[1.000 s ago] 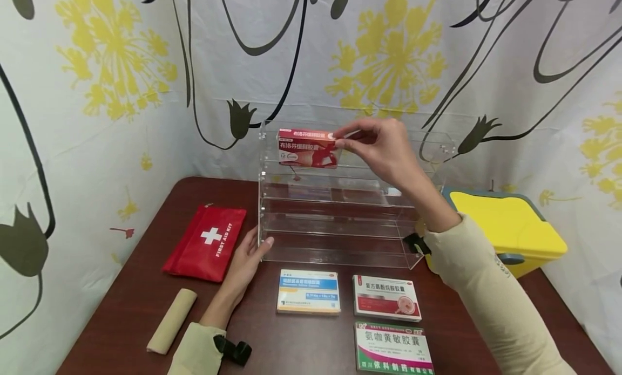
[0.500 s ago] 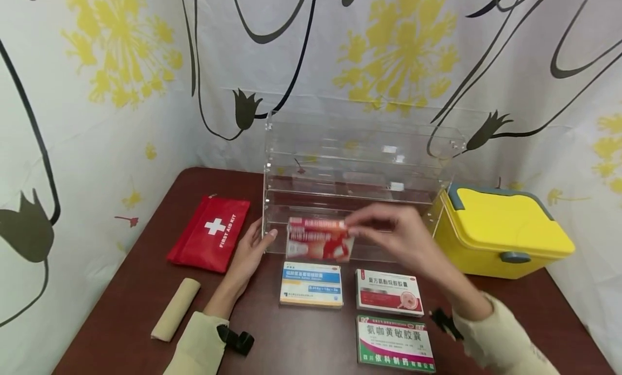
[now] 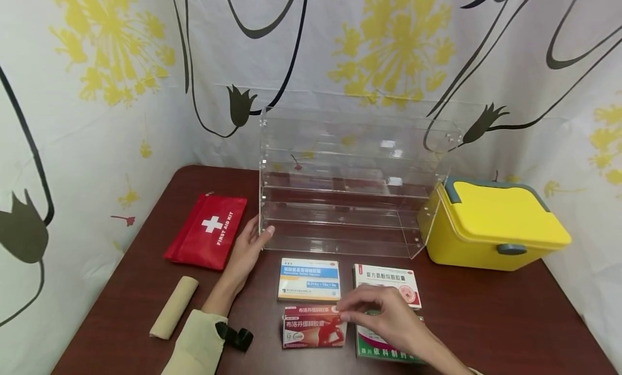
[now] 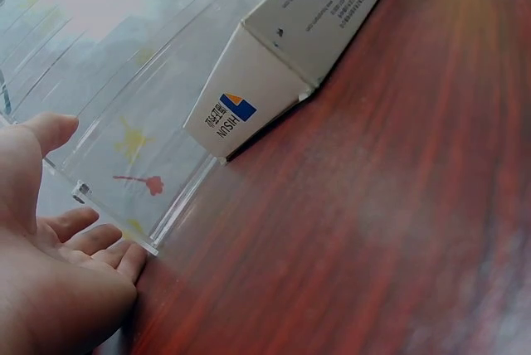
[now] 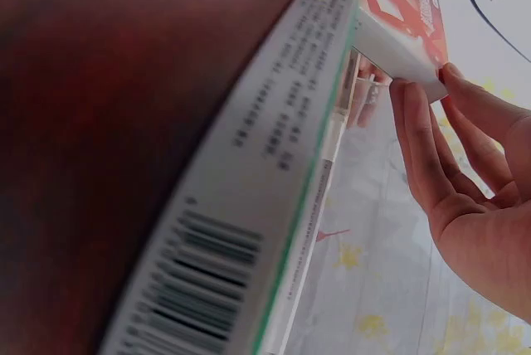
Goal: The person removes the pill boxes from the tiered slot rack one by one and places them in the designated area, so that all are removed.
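My right hand pinches a red medicine box by its upper right corner, at the near middle of the table. In the right wrist view, fingertips and thumb meet at that box's white end. My left hand holds the left side panel of a clear acrylic tiered rack, thumb in front and fingers outside. A blue-and-white medicine box lies just behind the red one. To the right are a red-and-white medicine box and a green-and-white one, both partly covered by my right hand.
A red first aid pouch lies left of the rack, with a rolled beige bandage nearer me. At the right stands a yellow lidded case with a grey handle. Patterned cloth hangs behind the table.
My right hand has brought the red medicine box down from the rack's upper tiers to the near table, in front of the blue-and-white box. The left hand stays at the rack's side.
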Available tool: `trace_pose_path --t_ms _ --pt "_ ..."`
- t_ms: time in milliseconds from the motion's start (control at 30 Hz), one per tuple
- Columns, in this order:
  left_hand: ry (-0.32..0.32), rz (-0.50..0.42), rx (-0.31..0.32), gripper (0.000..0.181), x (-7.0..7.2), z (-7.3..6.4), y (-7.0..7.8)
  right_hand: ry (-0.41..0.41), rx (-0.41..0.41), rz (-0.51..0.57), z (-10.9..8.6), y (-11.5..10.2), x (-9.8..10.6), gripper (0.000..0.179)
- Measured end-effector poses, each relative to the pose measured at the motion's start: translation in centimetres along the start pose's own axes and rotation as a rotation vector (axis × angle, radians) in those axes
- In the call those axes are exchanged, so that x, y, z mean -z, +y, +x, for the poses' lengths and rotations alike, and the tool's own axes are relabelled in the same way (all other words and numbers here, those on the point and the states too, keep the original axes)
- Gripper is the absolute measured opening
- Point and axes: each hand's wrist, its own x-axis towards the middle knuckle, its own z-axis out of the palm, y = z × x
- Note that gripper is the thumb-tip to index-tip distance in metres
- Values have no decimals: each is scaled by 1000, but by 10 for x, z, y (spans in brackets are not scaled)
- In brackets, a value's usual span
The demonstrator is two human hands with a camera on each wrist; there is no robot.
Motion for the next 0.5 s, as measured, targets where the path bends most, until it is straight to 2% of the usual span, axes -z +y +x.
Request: trace_pose_path --t_ms 167,267,367,500 --pt "8 8 -3 78 0 -1 1 6 42 1 -2 3 -3 13" --pt "-1 -1 8 77 1 0 -1 2 -13 -31 -1 3 -4 12" --pt "-8 -11 22 75 1 0 1 2 -63 -106 2 4 -5 10" --pt "-15 3 41 73 0 -4 12 12 -70 -187 6 8 -9 9"
